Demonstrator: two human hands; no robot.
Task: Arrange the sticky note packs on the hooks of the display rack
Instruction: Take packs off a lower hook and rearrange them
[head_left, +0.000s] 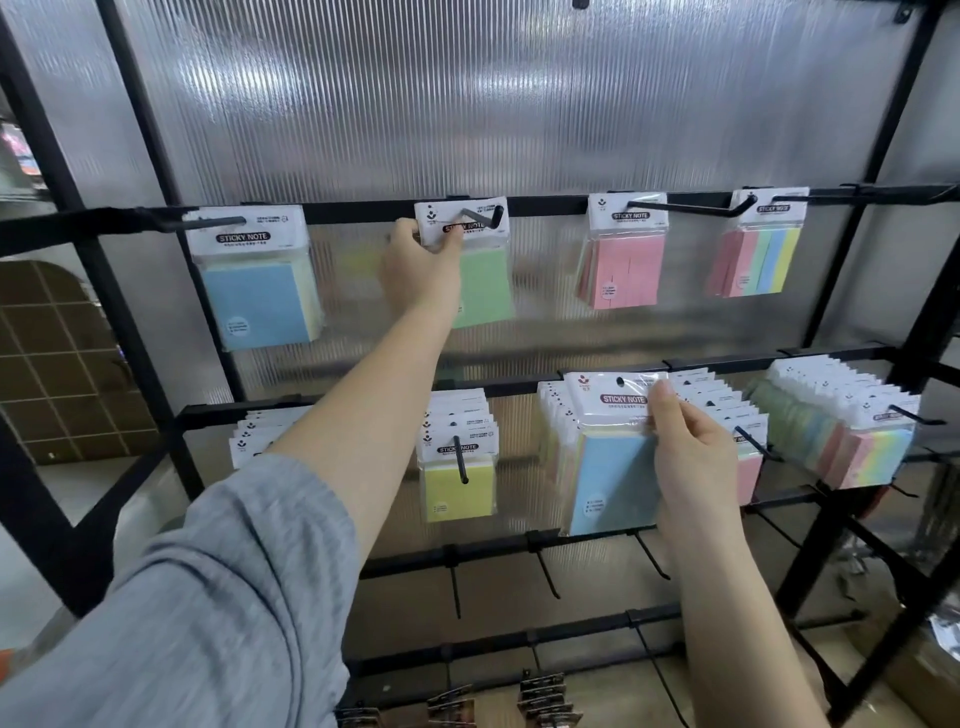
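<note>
My left hand (420, 260) reaches up to the top rail and pinches the white header of a green sticky note pack (485, 283), which sits on a black hook (485, 215). Lower down, my right hand (691, 452) grips the right edge of a blue sticky note pack (610, 462), held in front of the middle rail and off any hook. Other packs hang on the top rail: a blue pack (254, 296), a pink pack (626, 270) and a multicolour pack (758, 260).
The black display rack (883, 197) stands against a ribbed translucent panel. Its middle rail carries rows of packs: yellow ones (457, 486), pink ones (748, 475) and pastel ones (878, 457). Bare hooks (548, 574) jut from the lower rails. Small items lie at the bottom.
</note>
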